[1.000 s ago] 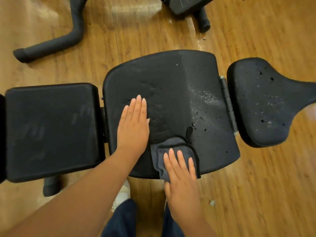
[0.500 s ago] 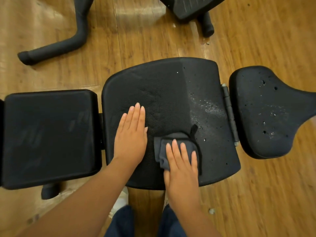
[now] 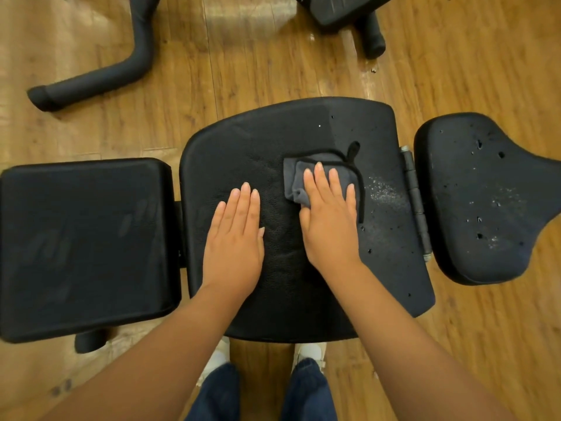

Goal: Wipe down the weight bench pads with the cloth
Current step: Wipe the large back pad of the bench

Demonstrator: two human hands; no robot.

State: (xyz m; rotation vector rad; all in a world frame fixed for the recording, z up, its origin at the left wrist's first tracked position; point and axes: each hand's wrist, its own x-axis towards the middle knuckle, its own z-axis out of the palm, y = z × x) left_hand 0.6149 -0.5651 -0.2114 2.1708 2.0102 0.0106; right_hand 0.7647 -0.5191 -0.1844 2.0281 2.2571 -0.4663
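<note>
A square black pad (image 3: 85,247) sits at nine o'clock. On the middle pad (image 3: 243,141), the left hand (image 3: 235,238) lies flat, fingers straight; beside it, the right hand (image 3: 329,217) presses a folded gray cloth (image 3: 296,180) with extended fingers. White specks dot the pad toward the three o'clock headrest pad (image 3: 473,202).

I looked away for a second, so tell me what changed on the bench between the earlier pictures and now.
The right hand, fingers flat on the grey cloth, pushed it from the near edge of the middle pad away up the pad, level with the white speckled patch. Nothing was picked up or released. The left hand stayed pressed flat on the same pad; the speckles remain unwiped.
</note>
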